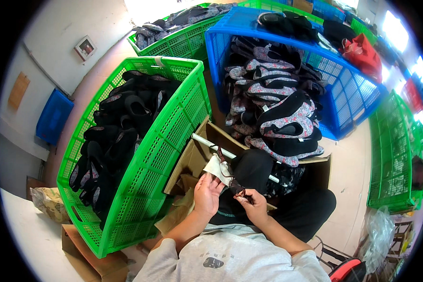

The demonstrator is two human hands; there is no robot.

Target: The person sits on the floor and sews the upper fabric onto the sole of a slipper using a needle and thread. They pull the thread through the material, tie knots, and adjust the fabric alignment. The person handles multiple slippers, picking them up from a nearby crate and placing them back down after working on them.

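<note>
I judge mid-handling: left hand (207, 197) grasping soft cream cloth flap (218, 168), right hand (255, 208) pinching dark-brown strip (237, 187) at flap's four o'clock; next needs steadiness.

The right hand (253, 203) pinches with thumb and fingertips drawn together. To the left of that grip and slightly higher, the left hand (207, 193) turns its palm inward, its fingers loosely bent toward the grip. The bare left forearm (187, 229) slants up from below left of the grip, the bare right forearm (283, 233) from below right.
</note>
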